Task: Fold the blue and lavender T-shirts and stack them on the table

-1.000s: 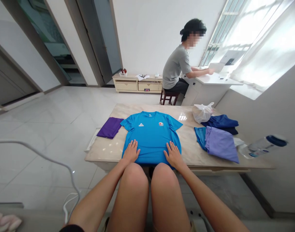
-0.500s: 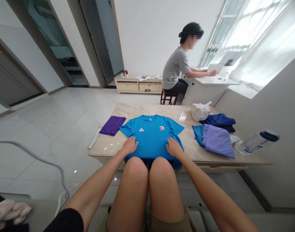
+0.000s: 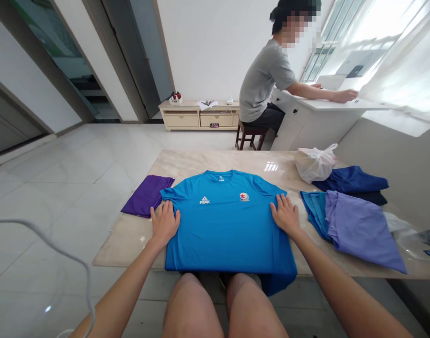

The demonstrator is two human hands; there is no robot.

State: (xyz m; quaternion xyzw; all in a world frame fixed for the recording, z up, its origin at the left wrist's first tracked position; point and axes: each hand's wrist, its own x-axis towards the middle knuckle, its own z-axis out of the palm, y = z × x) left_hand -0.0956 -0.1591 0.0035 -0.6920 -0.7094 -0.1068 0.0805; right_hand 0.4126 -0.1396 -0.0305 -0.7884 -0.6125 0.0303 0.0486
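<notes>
A blue T-shirt (image 3: 222,234) lies front side up on the marble-patterned table (image 3: 130,249), neck away from me, its lower edge hanging over the near side by my knees. White lettering and a round badge mark its chest. My left hand (image 3: 165,223) rests on the shirt's left side just below the sleeve, fingers apart. On the opposite side, my right hand (image 3: 286,215) touches the cloth under the other sleeve, its fingers also spread. A folded purple cloth (image 3: 148,195) lies close beyond my left hand, by the left sleeve.
At the right are a folded lavender garment (image 3: 359,230), a folded teal-blue cloth (image 3: 315,211), dark blue clothing (image 3: 356,180), a white plastic bag (image 3: 315,162) and a partly visible clear bottle (image 3: 419,241). Behind, a person (image 3: 262,84) sits at a white desk (image 3: 306,117).
Both my hands have moved outward from the shirt's body to its side edges near the sleeves. My view has come closer to the table. The shirt still lies spread out.
</notes>
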